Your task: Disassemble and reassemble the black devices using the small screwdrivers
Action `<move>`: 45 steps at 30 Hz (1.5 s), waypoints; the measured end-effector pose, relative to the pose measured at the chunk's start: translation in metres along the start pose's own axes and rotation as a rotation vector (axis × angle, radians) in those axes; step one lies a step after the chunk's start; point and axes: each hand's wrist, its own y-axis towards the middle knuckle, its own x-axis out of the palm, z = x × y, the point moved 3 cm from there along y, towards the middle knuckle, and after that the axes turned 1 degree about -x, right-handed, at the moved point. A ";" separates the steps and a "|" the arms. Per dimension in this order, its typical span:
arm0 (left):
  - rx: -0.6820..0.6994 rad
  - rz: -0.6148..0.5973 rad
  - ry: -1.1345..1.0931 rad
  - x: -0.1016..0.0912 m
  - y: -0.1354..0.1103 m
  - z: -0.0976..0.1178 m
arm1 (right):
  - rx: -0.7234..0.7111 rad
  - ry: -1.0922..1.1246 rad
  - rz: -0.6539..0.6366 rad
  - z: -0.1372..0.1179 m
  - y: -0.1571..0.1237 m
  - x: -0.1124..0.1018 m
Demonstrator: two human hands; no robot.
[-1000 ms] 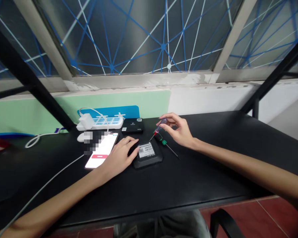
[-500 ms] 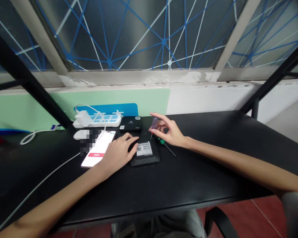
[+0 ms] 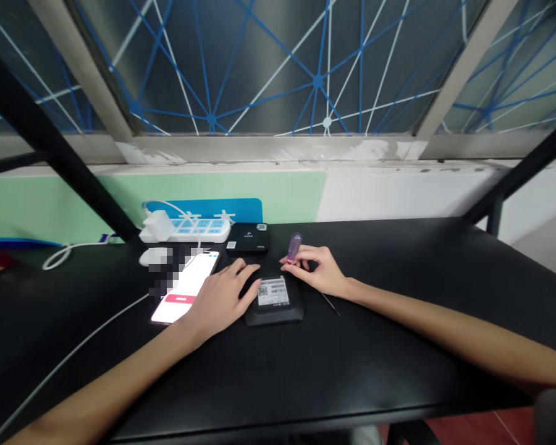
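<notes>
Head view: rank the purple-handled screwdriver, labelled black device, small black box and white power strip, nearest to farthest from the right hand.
1. purple-handled screwdriver: held in the right hand.
2. labelled black device: just left of the hand.
3. small black box: farther back-left.
4. white power strip: leftmost, by the wall.

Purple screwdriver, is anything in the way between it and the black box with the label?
Nothing visible. The right hand holds the purple screwdriver upright at the far right corner of the black box. The left hand rests on its left edge, off to the side. The tip itself is hidden behind the fingers.
</notes>
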 end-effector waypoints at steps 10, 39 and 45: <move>0.010 -0.024 -0.036 -0.002 0.001 -0.003 | 0.077 0.002 0.006 0.010 0.001 0.000; -0.006 -0.040 -0.003 -0.001 0.000 0.000 | 0.045 -0.027 -0.025 0.005 0.005 0.001; -0.006 -0.054 -0.005 -0.001 0.002 0.000 | 0.059 -0.035 -0.025 0.008 0.004 0.001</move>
